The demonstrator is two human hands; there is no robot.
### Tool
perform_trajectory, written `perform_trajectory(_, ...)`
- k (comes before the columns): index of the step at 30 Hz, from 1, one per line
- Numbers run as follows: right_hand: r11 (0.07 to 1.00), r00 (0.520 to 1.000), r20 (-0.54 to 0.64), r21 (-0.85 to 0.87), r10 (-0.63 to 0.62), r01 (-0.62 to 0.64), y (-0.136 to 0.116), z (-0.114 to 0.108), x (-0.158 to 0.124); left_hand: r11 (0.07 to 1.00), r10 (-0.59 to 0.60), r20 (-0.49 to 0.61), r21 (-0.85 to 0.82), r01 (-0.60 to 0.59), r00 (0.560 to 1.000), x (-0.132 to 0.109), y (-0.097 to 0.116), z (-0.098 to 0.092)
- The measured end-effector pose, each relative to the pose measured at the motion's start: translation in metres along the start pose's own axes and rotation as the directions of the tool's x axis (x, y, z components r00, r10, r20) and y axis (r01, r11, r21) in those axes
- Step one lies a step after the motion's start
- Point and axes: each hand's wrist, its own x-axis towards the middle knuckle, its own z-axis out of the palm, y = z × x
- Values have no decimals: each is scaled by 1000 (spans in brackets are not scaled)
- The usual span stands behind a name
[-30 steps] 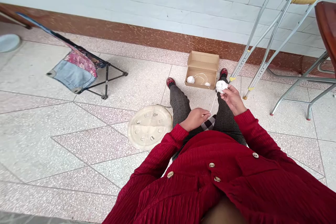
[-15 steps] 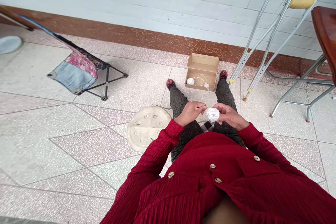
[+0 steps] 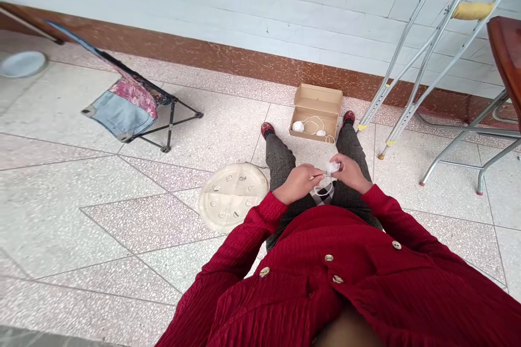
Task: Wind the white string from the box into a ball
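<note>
A small white ball of yarn (image 3: 332, 168) sits in the fingers of my right hand (image 3: 350, 173), over my lap. My left hand (image 3: 300, 183) is closed in a pinch just left of it, on a white yarn strand (image 3: 324, 192) that runs to the ball and droops in a loop below. Beyond my hands, an open cardboard box (image 3: 312, 103) stands on the floor between my feet. It contains a larger white yarn ball (image 3: 298, 127), a smaller one (image 3: 321, 133) and loose strand; one loop crosses its front edge.
A round cream lid-like disc (image 3: 222, 222) with holes lies by my left leg. A folding fabric stool (image 3: 122, 114) stands at left, with a pale basin (image 3: 24, 64) beyond. Metal crutches (image 3: 407, 92) lean on the tiled wall, near a brown chair (image 3: 507, 54).
My hands have shifted, the right one turning and covering more of the yarn ball. A strand loop now hangs beneath them. The view has moved slightly.
</note>
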Motion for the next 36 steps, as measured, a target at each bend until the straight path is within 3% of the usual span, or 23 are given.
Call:
perform_trajectory(2,998,978,204,34,54,-62,0,6,-13,996,16,-22,90,-14,1000,1,-7,-8)
perform_trajectory(5,952,868,486,210,97,-224,-9,-2,-26,982,63,5,181,-63,998,4,-15,-12)
perform_trajectory(7,908,822,566,306,67,-285,-18,-15,-30,972,113,25,206,-116,993,5,-16,-11)
perform_trajectory(9,871,816,577,382,38,-311,-25,-31,-32,967,157,5,203,-155,988,5,-16,-10)
perform_trajectory(12,792,837,547,517,-13,-326,-37,-46,-36,970,182,-74,177,-167,981,7,-13,-8)
perform_trajectory(17,623,926,358,753,-118,-212,-65,-46,-46,990,142,-141,44,-137,980,16,-9,5)
perform_trajectory(22,624,978,197,773,-64,-114,-83,-53,-42,993,91,-133,-58,-100,987,17,-4,23)
perform_trajectory(25,733,999,-4,679,47,-32,-74,-60,-27,996,88,-86,37,-85,992,9,2,28)
perform_trajectory(29,921,951,-306,384,54,72,-41,-51,-9,968,157,-18,199,-150,987,-1,9,28)
perform_trajectory(31,988,954,-300,149,1,46,-23,-37,-9,949,198,-2,252,-191,980,-2,11,23)
perform_trajectory(33,997,967,-249,-63,-48,33,-11,-20,-16,934,218,-8,292,-206,976,0,10,14)
perform_trajectory(36,995,996,-73,-88,-44,38,-7,1,-33,930,215,-29,312,-195,976,4,4,-3)
